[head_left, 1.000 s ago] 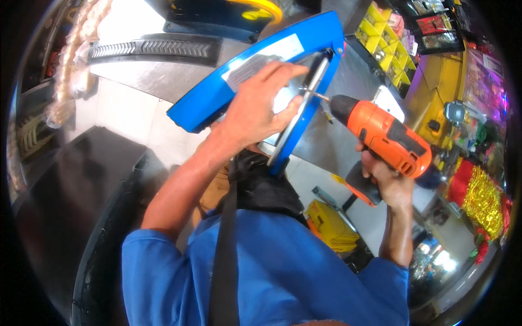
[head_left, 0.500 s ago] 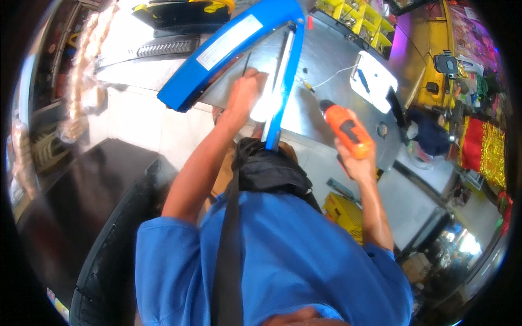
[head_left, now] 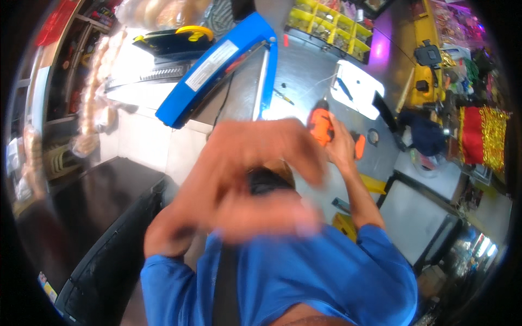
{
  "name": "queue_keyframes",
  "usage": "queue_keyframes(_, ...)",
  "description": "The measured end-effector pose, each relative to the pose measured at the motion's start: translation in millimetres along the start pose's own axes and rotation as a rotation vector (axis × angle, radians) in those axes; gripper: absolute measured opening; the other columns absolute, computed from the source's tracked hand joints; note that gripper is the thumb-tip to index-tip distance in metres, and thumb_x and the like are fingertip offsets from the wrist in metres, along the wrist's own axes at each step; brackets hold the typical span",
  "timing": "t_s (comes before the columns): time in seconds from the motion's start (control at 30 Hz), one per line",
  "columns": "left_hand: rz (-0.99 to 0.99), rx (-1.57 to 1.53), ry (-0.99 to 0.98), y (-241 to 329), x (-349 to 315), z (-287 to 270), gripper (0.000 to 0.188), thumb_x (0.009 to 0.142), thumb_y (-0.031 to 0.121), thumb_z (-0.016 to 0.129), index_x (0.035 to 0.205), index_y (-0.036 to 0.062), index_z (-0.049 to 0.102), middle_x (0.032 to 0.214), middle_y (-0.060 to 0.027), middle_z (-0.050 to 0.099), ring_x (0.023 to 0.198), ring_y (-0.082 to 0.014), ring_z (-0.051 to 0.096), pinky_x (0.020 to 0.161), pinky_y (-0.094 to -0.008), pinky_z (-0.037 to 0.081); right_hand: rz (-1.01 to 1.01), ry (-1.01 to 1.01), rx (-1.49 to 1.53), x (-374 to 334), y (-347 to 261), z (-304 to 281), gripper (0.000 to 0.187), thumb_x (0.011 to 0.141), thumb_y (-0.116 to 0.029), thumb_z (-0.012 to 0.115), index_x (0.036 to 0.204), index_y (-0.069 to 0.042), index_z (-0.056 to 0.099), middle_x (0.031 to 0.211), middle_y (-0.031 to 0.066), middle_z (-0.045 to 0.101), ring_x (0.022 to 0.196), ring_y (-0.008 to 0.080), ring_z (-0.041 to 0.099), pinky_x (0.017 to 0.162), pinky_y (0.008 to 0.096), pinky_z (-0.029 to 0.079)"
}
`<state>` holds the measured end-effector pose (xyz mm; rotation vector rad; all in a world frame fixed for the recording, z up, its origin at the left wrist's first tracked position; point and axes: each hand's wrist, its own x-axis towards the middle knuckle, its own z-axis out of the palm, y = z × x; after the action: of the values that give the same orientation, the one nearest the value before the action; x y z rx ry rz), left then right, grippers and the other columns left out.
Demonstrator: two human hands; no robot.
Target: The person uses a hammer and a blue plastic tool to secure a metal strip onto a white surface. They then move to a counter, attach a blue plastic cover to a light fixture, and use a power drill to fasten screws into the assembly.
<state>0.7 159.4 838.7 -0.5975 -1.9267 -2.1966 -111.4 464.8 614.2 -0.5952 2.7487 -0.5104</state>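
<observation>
My left hand (head_left: 255,168) is raised close in front of the view, blurred by motion, with thumb and fingers apart in a C-shape and nothing seen between them. Beyond it, my right hand (head_left: 341,145) is wrapped round an orange cordless drill (head_left: 321,126) over the metal table, the drill's dark tip pointing away from me. A blue hinged piece (head_left: 217,68) with a white label stands bent like a V on the table. My left hand covers its near end. Between drill and blue piece lies a small yellow-and-dark tool (head_left: 284,98).
A yellow divided box (head_left: 326,27) of small parts sits at the far edge. A white tray (head_left: 361,81) holds a dark slim tool. To the left stand a black-and-yellow case (head_left: 174,43) and a dark glossy surface (head_left: 81,201). A cluttered yellow shelf (head_left: 429,81) is at right.
My left hand has left the blue piece and come up toward the view. The drill in my right hand has turned and moved slightly left. The view has shifted a little.
</observation>
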Motion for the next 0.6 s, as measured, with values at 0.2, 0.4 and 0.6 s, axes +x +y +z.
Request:
queue_keyframes(0.2, 0.332, -0.195, -0.321, 97, -11, 37, 0.025, 0.085, 0.023, 0.079, 0.089, 0.0008, 0.070, 0.086, -0.0115, 0.070, 0.080, -0.0242, 0.068, 0.074, -0.0340, 0.052, -0.173, 0.007, 0.019, 31, 6, 13, 0.089, 0.072, 0.003, 0.074, 0.153, -0.014, 0.040, 0.139, 0.0178, 0.055, 0.126, 0.0382, 0.053, 0.110, 0.0463, 0.041)
queue_keyframes(0.4, 0.297, -0.197, -0.291, 122, -81, 28, 0.029, 0.084, 0.025, 0.080, 0.095, 0.0007, 0.069, 0.088, -0.0125, 0.070, 0.082, -0.0262, 0.068, 0.077, -0.0355, 0.052, -0.105, 0.025, -0.105, 36, 21, 16, 0.090, 0.075, 0.003, 0.074, 0.155, -0.014, 0.037, 0.142, 0.0173, 0.054, 0.131, 0.0374, 0.050, 0.112, 0.0457, 0.039)
queue_keyframes(0.6, 0.243, -0.120, -0.192, 166, -174, -2, 0.035, 0.083, 0.028, 0.081, 0.100, 0.0007, 0.069, 0.090, -0.0134, 0.071, 0.085, -0.0281, 0.068, 0.080, -0.0370, 0.052, -0.120, 0.181, -0.173, 23, -48, 5, 0.078, 0.078, -0.001, 0.072, 0.150, -0.011, 0.043, 0.141, 0.0171, 0.054, 0.131, 0.0368, 0.048, 0.112, 0.0480, 0.036)
